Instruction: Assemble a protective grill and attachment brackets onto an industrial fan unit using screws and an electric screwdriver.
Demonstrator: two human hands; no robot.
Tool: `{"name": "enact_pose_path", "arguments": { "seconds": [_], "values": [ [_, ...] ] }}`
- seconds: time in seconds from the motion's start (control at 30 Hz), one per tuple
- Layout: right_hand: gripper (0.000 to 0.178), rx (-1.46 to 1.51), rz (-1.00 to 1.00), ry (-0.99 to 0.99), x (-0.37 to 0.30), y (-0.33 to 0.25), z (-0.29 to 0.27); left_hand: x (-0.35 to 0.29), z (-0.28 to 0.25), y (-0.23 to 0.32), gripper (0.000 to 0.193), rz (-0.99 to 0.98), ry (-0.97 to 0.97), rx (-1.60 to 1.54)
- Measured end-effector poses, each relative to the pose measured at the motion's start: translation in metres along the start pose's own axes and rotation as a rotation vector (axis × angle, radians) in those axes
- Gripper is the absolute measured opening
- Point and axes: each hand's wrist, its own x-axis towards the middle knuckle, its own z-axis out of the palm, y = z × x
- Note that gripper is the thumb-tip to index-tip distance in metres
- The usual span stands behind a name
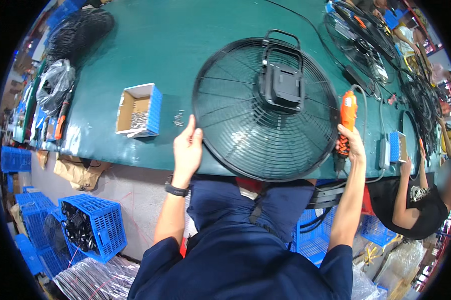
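A round black fan (238, 142) lies on the green workbench in front of me, its wire guard and dark motor housing (284, 86) facing up and its carry handle at the far side. My left hand (187, 149) is closed at the guard's left rim, thumb and forefinger along the edge. Across the fan, my right hand (354, 142) has its fingertips at the right rim. An orange and black electric screwdriver (349, 111) runs beneath those fingers, its cord leaving the far end. Whether any finger also grips it is hidden.
Loose screws (178, 118) lie between the fan and an open blue box of screws (157, 112). Black guards (78, 35) and a plastic bag (55, 87) sit at the far left. Blue crates (108, 227) stand on the floor. At the right, a co-worker (418, 210) handles a black ring.
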Motion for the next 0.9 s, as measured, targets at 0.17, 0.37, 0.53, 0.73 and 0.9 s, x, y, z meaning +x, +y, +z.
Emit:
{"name": "enact_pose_path", "arguments": {
  "seconds": [0.17,0.37,0.53,0.73,0.9],
  "values": [
    [0.032,-0.019,-0.029,-0.03,-0.002,0.001,0.002,0.001,-0.005,-0.01,0.046,-0.039,-0.002,-0.188],
    [0.037,-0.011,-0.02,-0.007,0.0,0.005,0.008,-0.002,-0.006,-0.002,0.046,-0.105,-0.011,-0.281],
    [0.04,-0.019,-0.005,0.033,0.002,0.01,-0.002,0.001,-0.005,-0.002,0.046,-0.068,-0.029,-0.292],
    [0.04,0.014,0.02,-0.013,0.0,0.005,0.015,0.005,-0.01,-0.001,0.046,-0.166,0.014,-0.399],
    [0.037,0.035,0.0,0.001,-0.001,0.011,0.004,0.005,-0.013,0.007,0.045,-0.152,-0.021,-0.35]
  ]
}}
